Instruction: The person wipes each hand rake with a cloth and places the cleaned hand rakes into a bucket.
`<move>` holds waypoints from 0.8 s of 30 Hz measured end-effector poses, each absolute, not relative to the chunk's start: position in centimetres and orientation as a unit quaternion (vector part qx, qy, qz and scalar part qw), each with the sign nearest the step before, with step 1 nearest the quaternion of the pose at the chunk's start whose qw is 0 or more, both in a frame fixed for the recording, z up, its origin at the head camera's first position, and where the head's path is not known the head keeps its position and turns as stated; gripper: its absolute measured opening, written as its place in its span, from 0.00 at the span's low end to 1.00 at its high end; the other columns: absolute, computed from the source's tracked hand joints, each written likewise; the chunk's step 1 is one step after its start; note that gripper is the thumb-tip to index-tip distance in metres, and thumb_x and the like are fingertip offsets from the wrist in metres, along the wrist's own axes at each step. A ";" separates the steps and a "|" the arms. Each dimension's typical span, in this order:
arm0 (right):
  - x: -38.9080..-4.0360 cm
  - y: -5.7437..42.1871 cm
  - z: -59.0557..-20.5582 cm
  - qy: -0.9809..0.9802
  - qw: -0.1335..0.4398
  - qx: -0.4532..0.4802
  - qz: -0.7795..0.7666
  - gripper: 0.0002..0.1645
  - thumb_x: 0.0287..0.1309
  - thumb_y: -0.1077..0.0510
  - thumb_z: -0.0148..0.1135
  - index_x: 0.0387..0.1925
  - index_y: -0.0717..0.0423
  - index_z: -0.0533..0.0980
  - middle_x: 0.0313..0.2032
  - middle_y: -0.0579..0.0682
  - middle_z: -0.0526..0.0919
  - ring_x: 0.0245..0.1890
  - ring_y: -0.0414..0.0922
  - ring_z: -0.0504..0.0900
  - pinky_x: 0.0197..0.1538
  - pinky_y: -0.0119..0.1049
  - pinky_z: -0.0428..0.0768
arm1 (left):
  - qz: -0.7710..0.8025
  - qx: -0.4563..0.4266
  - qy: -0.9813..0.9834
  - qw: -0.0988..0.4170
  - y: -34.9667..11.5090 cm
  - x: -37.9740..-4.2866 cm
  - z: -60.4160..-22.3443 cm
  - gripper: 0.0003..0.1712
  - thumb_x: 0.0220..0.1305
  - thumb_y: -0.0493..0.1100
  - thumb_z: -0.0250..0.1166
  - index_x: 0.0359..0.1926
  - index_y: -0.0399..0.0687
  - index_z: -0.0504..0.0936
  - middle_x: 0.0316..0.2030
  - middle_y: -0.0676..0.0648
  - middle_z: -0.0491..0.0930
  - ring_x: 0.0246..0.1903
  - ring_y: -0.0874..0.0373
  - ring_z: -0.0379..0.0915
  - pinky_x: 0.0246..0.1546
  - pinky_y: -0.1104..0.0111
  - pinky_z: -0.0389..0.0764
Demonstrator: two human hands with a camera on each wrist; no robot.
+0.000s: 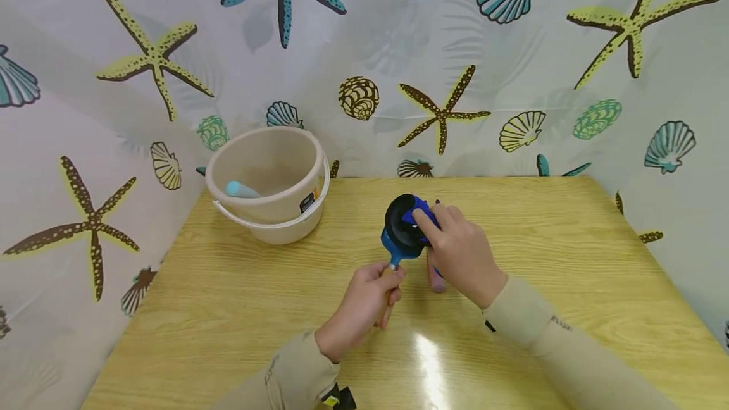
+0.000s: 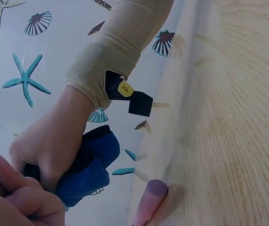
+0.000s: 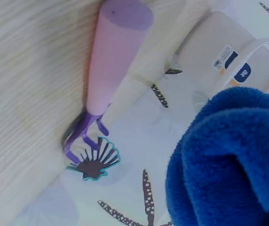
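My left hand [image 1: 361, 299] grips the wooden handle of a small blue hand tool [image 1: 393, 247], shaped like a trowel, its head tilted up and away. Bunched in my right hand [image 1: 464, 258] is a blue cloth [image 3: 233, 155], pressed against the tool's head. A dark rounded surface [image 1: 398, 220] shows there, and the cloth and fingers hide part of the head. In the left wrist view, the cloth [image 2: 85, 174] hangs below the right hand with dark areas beside the blue. Below the right hand, a purple hand rake with a pink handle [image 3: 115, 61] lies on the table.
A cream bucket [image 1: 264, 211] with a white carrying handle stands at the back left of the wooden table [image 1: 228, 309]. A light blue rod-like end [image 1: 242, 190] leans inside it. Behind hangs a white curtain [image 1: 342, 37] printed with starfish and shells.
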State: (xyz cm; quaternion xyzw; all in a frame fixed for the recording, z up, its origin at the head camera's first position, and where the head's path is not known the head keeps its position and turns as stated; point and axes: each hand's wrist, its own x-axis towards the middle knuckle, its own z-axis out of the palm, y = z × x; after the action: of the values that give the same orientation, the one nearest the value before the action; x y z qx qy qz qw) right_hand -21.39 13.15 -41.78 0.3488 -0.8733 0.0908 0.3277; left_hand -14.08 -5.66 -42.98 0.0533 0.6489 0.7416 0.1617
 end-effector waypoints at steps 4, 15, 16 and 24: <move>-20.7 13.2 -41.5 -0.878 0.266 0.348 0.192 0.27 0.44 0.69 0.61 0.52 0.60 0.78 0.37 0.57 0.78 0.32 0.47 0.76 0.27 0.44 0.83 | 0.739 0.049 0.655 0.152 -5.5 -14.0 -42.8 0.12 0.71 0.43 0.53 0.35 0.38 0.73 0.16 0.50 0.66 0.03 0.59 0.53 0.03 0.74 0.56; -21.3 14.5 -41.3 -0.844 -0.052 0.273 0.459 0.23 0.54 0.56 0.68 0.54 0.49 0.78 0.54 0.54 0.78 0.51 0.44 0.75 0.51 0.53 0.77 | 0.732 0.052 0.659 0.164 -5.6 -14.3 -43.1 0.10 0.69 0.41 0.55 0.35 0.36 0.73 0.16 0.50 0.66 0.04 0.60 0.52 0.04 0.74 0.58; -21.4 14.6 -41.4 -0.845 -0.053 0.272 0.457 0.23 0.54 0.56 0.68 0.54 0.49 0.78 0.54 0.54 0.78 0.51 0.44 0.75 0.51 0.53 0.77 | 0.732 0.054 0.658 0.167 -5.6 -14.3 -43.1 0.10 0.69 0.41 0.55 0.34 0.36 0.73 0.16 0.50 0.66 0.04 0.60 0.52 0.04 0.74 0.58; -21.9 14.8 -42.4 -0.897 0.170 0.306 0.272 0.29 0.45 0.70 0.61 0.53 0.56 0.78 0.41 0.54 0.79 0.34 0.45 0.77 0.32 0.44 0.81 | 0.739 0.067 0.645 0.184 -5.5 -14.2 -43.2 0.08 0.70 0.40 0.53 0.36 0.38 0.73 0.17 0.50 0.64 0.04 0.60 0.50 0.03 0.74 0.57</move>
State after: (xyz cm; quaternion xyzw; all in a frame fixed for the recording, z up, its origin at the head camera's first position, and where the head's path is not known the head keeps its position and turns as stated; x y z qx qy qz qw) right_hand -21.95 14.79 -42.37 0.3056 -0.8967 0.2715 0.1698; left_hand -14.19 -5.52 -43.21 0.0675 0.6448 0.7389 0.1836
